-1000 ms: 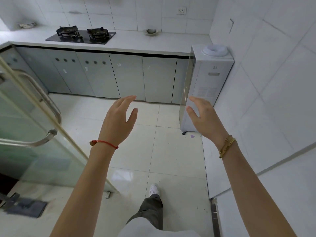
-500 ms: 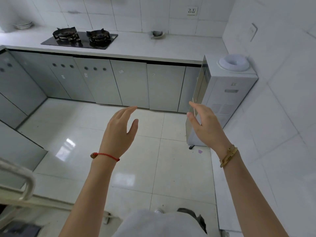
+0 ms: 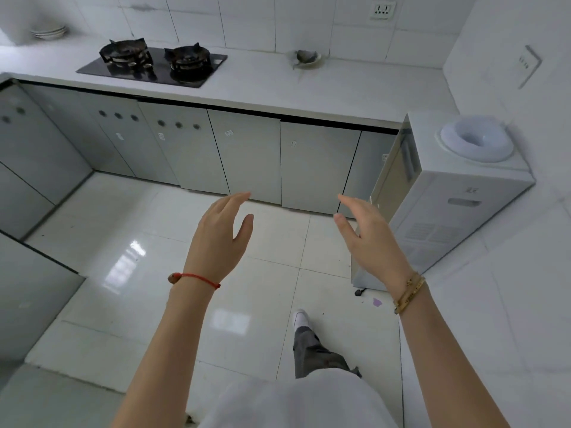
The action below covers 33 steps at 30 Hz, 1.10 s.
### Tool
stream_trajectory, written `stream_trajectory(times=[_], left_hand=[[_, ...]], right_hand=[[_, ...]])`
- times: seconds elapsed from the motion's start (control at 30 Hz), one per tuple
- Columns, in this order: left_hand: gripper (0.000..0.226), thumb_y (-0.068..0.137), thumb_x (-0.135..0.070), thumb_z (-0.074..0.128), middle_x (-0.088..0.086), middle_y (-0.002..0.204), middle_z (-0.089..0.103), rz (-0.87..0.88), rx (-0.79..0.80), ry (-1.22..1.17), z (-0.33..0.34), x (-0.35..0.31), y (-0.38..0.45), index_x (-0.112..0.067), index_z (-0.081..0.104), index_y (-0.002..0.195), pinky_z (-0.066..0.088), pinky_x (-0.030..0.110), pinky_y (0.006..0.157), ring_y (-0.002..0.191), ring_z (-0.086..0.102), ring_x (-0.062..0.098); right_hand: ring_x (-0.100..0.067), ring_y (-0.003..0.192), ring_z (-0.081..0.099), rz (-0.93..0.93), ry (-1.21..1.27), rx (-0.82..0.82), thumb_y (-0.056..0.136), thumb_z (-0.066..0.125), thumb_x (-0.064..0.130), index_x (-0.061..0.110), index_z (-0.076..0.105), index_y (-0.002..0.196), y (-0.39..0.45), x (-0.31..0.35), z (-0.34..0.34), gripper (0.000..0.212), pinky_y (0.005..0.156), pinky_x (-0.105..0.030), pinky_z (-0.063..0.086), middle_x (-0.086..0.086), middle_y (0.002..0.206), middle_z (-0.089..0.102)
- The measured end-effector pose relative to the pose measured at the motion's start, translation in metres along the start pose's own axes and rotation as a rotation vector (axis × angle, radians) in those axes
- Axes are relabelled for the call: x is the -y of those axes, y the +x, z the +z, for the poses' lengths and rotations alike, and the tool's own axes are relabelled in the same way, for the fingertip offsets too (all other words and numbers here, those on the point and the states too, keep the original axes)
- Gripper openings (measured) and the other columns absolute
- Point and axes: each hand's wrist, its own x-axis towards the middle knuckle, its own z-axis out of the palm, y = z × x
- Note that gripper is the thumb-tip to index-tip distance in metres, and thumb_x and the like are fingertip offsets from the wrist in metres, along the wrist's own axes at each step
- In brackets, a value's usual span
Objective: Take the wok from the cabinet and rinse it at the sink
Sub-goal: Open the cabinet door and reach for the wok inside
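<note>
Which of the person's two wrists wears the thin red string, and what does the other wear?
The left hand has the red string at its wrist; the right hand wears gold bangles instead.

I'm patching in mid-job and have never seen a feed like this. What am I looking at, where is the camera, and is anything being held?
There is no machine: a person wears one wide-angle camera on the head, looking forward and down. The two arms are theirs. The left hand and right hand are raised, fingers relaxed, holding nothing. Ahead runs a white countertop bearing a two-burner gas stove, stacked plates and a small dish. Below it the cabinet doors are all closed. A water dispenser stands on the right. No wok or sink shows yet.
</note>
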Motion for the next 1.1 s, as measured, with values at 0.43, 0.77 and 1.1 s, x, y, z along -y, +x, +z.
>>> stream_trajectory(times=[0.43, 0.77, 1.1], left_hand=[[0.039, 0.097, -0.016, 0.054, 0.003, 0.135, 0.059, -0.137, -0.105, 0.035, 0.031, 0.018, 0.187, -0.012, 0.054, 0.137, 0.032, 0.02, 0.105, 0.127, 0.052, 0.018], [0.04, 0.098, -0.018, 0.053, 0.001, 0.137, 0.058, -0.228, -0.107, 0.067, 0.052, 0.08, 0.283, -0.014, 0.053, 0.138, 0.027, 0.019, 0.105, 0.129, 0.05, 0.017], [0.04, 0.098, -0.02, 0.053, 0.001, 0.136, 0.058, -0.125, -0.027, 0.034, 0.059, 0.189, 0.453, -0.015, 0.052, 0.138, 0.042, 0.034, 0.109, 0.128, 0.051, 0.018]], right_hand=[[-0.014, 0.14, 0.034, -0.128, 0.026, 0.106, 0.103, 0.038, 0.039, 0.018, 0.039, 0.147, 0.239, -0.023, -0.007, 0.049, 0.116, -0.033, 0.026, 0.0, 0.148, 0.044], [-0.013, 0.138, 0.036, -0.16, 0.041, 0.195, 0.103, 0.039, 0.037, 0.017, 0.041, 0.145, 0.359, -0.031, 0.042, 0.047, 0.114, -0.027, 0.025, 0.0, 0.147, 0.046], [-0.013, 0.141, 0.032, -0.062, 0.081, 0.148, 0.103, 0.04, 0.038, 0.019, 0.04, 0.147, 0.518, -0.012, 0.115, 0.048, 0.114, -0.025, 0.022, 0.002, 0.15, 0.042]])
